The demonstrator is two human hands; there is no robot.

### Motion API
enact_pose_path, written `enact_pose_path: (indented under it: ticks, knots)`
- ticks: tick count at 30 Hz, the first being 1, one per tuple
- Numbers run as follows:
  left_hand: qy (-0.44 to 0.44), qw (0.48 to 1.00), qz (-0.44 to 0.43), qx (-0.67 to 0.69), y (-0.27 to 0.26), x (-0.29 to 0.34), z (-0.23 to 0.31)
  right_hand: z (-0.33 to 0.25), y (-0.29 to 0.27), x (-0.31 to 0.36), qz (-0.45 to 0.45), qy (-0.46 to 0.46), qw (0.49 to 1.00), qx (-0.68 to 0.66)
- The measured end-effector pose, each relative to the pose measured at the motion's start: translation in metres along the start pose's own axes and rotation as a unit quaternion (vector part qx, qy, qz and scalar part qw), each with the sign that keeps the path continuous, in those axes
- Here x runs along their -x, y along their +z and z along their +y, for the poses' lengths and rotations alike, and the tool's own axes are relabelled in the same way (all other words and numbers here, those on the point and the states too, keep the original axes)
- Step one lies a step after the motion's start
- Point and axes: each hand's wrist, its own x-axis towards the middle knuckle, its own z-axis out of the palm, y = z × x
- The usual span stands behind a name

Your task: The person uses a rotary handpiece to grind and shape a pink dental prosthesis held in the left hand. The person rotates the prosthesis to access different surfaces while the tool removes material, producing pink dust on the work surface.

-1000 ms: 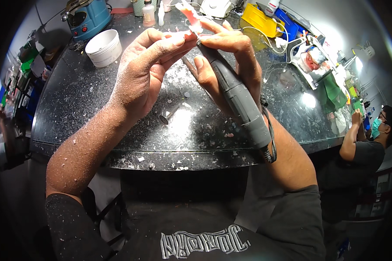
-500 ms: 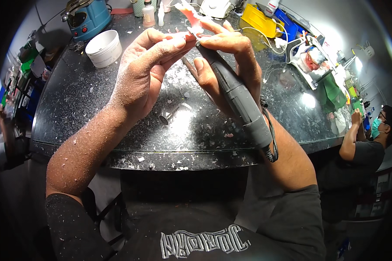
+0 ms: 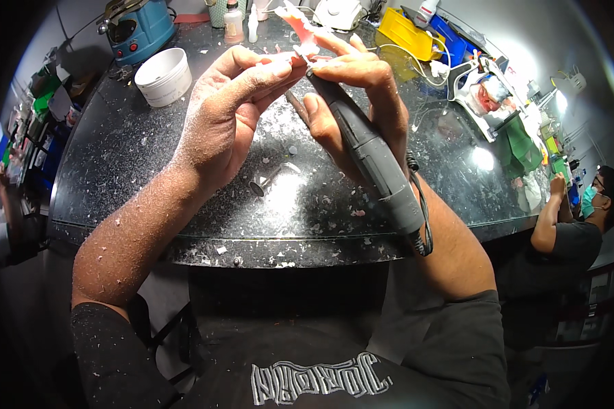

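Note:
My left hand (image 3: 218, 119), coated in pale dust, pinches a pink-and-white denture (image 3: 299, 28) at the far side of the bench. A dark grey rotary handpiece (image 3: 368, 151) lies slantwise in my right hand (image 3: 387, 95), its tip up against the denture and its coiled cord trailing by my right forearm. The fingers of both hands meet around the work, so the bur and part of the denture are hidden. Below my right thumb a thin dark stick-like tool (image 3: 297, 108) pokes out; what holds it cannot be made out.
White shavings litter the black bench top (image 3: 136, 184). A white tub (image 3: 164, 78) stands left, near a blue machine (image 3: 136, 31). Bottles (image 3: 233, 24) are at the back. Yellow (image 3: 408, 34) and blue bins and a white frame (image 3: 481, 88) sit right. A masked co-worker (image 3: 580, 211) sits far right.
The rear end of the handpiece has dipped slightly toward me, and the denture has shifted a little. Both hands keep their grip.

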Motion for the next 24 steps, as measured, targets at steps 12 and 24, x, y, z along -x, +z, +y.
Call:
enact_pose_path:
  ticks: [12, 24]
  knots:
    - [0.028, 0.998, -0.010, -0.047, -0.0025, 0.0002, 0.0013, 0.0066, 0.0018, 0.0010, 0.002, -0.013, 1.000, -0.019]
    - [0.040, 0.997, -0.010, -0.058, 0.0030, 0.0014, 0.0008, 0.0070, -0.0034, -0.0004, -0.013, -0.042, 0.999, 0.004]
